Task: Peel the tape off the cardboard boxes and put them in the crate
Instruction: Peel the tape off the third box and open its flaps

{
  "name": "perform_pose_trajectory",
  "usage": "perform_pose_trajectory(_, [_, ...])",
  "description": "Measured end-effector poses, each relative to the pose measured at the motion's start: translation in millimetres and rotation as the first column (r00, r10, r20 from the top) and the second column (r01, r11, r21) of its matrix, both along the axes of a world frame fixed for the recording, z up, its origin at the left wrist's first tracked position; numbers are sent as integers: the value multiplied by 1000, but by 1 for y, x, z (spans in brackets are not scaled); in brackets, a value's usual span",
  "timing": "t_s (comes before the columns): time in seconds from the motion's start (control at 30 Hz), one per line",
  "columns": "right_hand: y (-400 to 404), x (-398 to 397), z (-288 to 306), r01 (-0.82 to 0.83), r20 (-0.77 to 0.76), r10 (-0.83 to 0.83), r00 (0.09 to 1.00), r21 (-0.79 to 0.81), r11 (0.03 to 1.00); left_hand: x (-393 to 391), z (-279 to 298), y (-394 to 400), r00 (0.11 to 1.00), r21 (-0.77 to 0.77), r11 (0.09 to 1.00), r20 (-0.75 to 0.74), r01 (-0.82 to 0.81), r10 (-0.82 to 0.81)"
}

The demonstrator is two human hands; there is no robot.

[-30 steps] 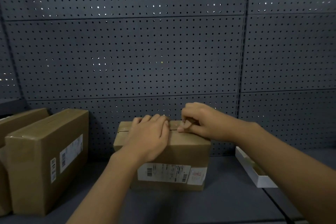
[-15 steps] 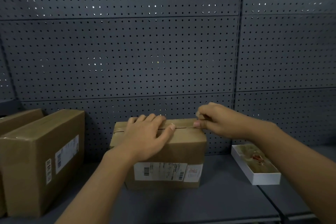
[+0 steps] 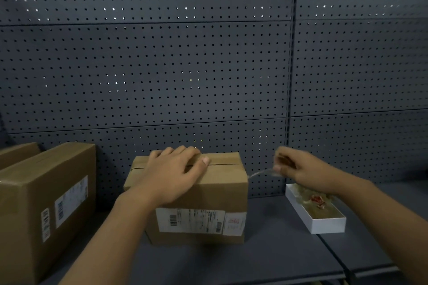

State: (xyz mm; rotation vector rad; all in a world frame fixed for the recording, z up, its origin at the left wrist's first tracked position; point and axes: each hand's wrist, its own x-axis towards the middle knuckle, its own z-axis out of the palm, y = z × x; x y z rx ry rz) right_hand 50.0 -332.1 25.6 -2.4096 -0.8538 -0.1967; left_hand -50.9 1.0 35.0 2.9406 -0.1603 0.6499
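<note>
The cardboard box (image 3: 196,194) stands on the dark grey shelf (image 3: 266,261), centred in the view, with its back close to the perforated wall panel (image 3: 162,71). A white shipping label (image 3: 190,221) is fixed to its front face. The top seam is exposed along the right portion of the lid.

The left hand (image 3: 172,177) lies flat on the box top, fingers extended and pressing down; its grip holds nothing. The right hand (image 3: 301,169) is positioned to the right of the box, level with its top edge. Its grip pinches the free end of a clear tape strip (image 3: 260,173), which runs taut to the box's upper right corner.

A second box (image 3: 46,203) stands on the shelf to the left, well apart. A shallow white tray (image 3: 324,224) containing crumpled material lies to the right, below the right hand.
</note>
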Motion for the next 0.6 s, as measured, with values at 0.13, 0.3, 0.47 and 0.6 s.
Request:
perform_pose_trajectory(0.13, [14, -4, -8, -44, -168, 99, 981, 307, 951, 1, 3, 4, 999, -18, 1000, -33, 21, -22])
perform_pose_trajectory(0.3, [28, -11, 9, 31, -289, 339, 895, 799, 600, -3, 16, 8, 981, -32, 998, -184, 63, -67])
perform_pose_trajectory(0.47, [55, -22, 18, 18, -259, 206, 944, 662, 749, 4, 32, 7, 961, -130, 983, -230, 127, -155])
perform_pose_trajectory(0.6, [80, -38, 23, 4, -175, 88, 981, 469, 883, 10, 40, 1, 957, -80, 979, -211, 189, -202])
